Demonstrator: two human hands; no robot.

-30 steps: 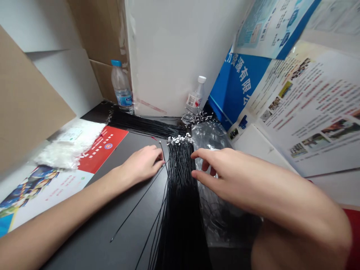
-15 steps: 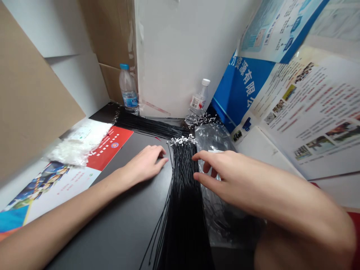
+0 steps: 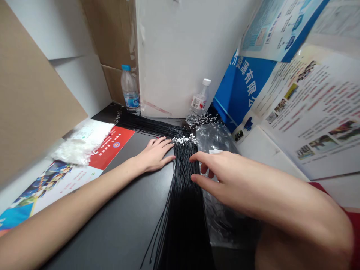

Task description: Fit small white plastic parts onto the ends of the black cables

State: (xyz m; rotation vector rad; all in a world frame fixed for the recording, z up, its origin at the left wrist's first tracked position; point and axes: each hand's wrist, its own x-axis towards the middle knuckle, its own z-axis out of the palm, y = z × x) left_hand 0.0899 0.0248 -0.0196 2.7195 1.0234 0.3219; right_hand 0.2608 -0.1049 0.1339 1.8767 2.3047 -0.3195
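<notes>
A thick bundle of thin black wires [image 3: 185, 202] runs down the middle of the table, with small white connectors [image 3: 184, 140] at its far end. My left hand [image 3: 156, 154] lies flat with spread fingers at the bundle's left side, its fingertips at the edge of the wires near the connectors. Over the right side of the bundle is my right hand [image 3: 210, 170], thumb and index finger apart and nothing visible between them. Its other fingers curl loosely. Beneath the right hand lies a clear plastic bag [image 3: 216, 137] alongside the wires.
Another bundle of black wires [image 3: 152, 124] lies across the back. White-tipped wires [image 3: 206, 119] are heaped by a tilted bottle [image 3: 200, 98]. A blue-capped bottle [image 3: 130, 90] stands back left. A bag of small white pieces [image 3: 81, 146] rests on a printed sheet [image 3: 112, 144]. Cardboard panels surround the table.
My left hand has moved right and its fingers have stretched out to the bundle's edge. My right hand has shifted slightly left over the wires.
</notes>
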